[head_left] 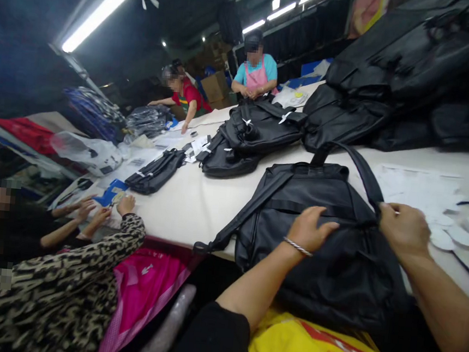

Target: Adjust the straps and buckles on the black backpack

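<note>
- Folded black item (156, 172), one: on the desk (193, 208), left of the work area, well apart from both hands.
- Left shoulder strap (251, 210), one: runs from the backpack's top, its lower end by the desk edge; looks flat and pliable, probably a sound pulling point, though loose and apt to trail.
- Left hand (309, 231), with bracelet (298, 247): over the middle of the backpack, fingers spread, thumb apart, clamped on nothing; whether it touches the surface cannot be told.
- Black backpack (344, 265), one: lies at the near edge of the desk, before the person. Smooth, faintly shiny, creased; judged soft, limp and rather light if unfilled, contents unseen. Probably somewhat slippery under a flat palm, hardly fragile, though the finish may scuff. Best holds: strap roots, top edge, or a gathered side seam.
- Right shoulder strap (360, 168), one: arched above the top; seems springier, a firm grip.
- Right hand (404, 232): fingers closed together on the right shoulder strap.
- White pieces (445, 235), several: on the desk beyond the right hand.
</note>
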Available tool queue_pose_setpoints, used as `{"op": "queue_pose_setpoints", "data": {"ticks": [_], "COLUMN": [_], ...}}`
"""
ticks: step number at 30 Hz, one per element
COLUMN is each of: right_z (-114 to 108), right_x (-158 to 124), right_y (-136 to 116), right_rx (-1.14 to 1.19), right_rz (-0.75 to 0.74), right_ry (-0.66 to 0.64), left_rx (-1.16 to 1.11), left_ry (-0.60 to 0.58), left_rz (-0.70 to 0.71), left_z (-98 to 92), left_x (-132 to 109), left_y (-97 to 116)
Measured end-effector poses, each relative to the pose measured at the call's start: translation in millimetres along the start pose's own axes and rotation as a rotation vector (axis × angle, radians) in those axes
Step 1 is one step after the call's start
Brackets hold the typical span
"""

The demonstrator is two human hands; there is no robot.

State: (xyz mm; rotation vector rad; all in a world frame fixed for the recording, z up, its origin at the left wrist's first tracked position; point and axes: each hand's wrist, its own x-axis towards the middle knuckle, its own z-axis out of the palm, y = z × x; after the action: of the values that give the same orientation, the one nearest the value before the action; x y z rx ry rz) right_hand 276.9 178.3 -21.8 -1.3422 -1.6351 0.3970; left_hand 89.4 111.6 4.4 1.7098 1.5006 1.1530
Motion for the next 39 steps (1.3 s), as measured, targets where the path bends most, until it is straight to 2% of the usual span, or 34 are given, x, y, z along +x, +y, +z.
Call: {"op": "queue_pose_setpoints", "data": {"ticks": [1,2,3,5,6,8,11,15,17,20,22,24,26,28,31,36,39], "right_z": [-4,-8,-13,-21,-21,-13,15,49,56,57,56,53,50,47,45,48,51], "right_x": [-7,-15,-25,-46,-56,-76,-101,-120,-122,-119,-115,-110,-105,-103,-105,-112,-113], "right_y": [-7,-18,-31,-57,-67,-79,-80,-81,-90,-113,-133,-154,-173,-186,-191,-173,-160], "right_rx": [-0.108,-0.201,-0.26,-0.262,-0.221,-0.121,-0.021,0.074,0.132,0.253,0.352,0.449,0.528,0.592,0.698,0.944,1.172], "right_rz": [0.017,0.028,0.02,-0.013,-0.026,-0.047,-0.096,-0.147,-0.152,-0.138,-0.107,-0.064,-0.033,-0.02,0.094,0.594,0.88], "right_ry": [0.082,0.149,0.158,0.068,-0.02,-0.203,-0.472,-0.776,-0.866,-0.94,-0.948,-0.91,-0.857,-0.849,-0.847,-0.662,-0.619], "left_rx": [0.078,0.178,0.314,0.576,0.644,0.687,0.681,0.604,0.415,-0.062,-0.388,-0.609,-0.711,-0.76,-0.822,-0.79,-0.752], "left_ry": [0.064,0.121,0.169,0.145,0.08,-0.039,-0.08,-0.096,-0.084,0.003,0.061,0.078,0.036,-0.023,-0.022,0.184,0.265], "left_rz": [0.001,-0.047,-0.141,-0.388,-0.516,-0.664,-0.73,-0.841,-0.839,-0.768,-0.698,-0.659,-0.669,-0.696,-0.73,-0.768,-0.752], "left_z": [-27.9,-57.6,-87.5,-141.1,-162.2,-189.7,-200.7,-203.7,-211.7,-224.7,-226.9,-221.6,-209.6,-192.2,-158.8,-101.7,-79.3], "left_x": [-5,-13,-24,-50,-64,-90,-115,-121,-120,-119,-116,-110,-102,-91,-77,-59,-51], "left_y": [-13,-27,-42,-70,-82,-100,-114,-112,-99,-61,-29,2,24,37,38,25,17]}}
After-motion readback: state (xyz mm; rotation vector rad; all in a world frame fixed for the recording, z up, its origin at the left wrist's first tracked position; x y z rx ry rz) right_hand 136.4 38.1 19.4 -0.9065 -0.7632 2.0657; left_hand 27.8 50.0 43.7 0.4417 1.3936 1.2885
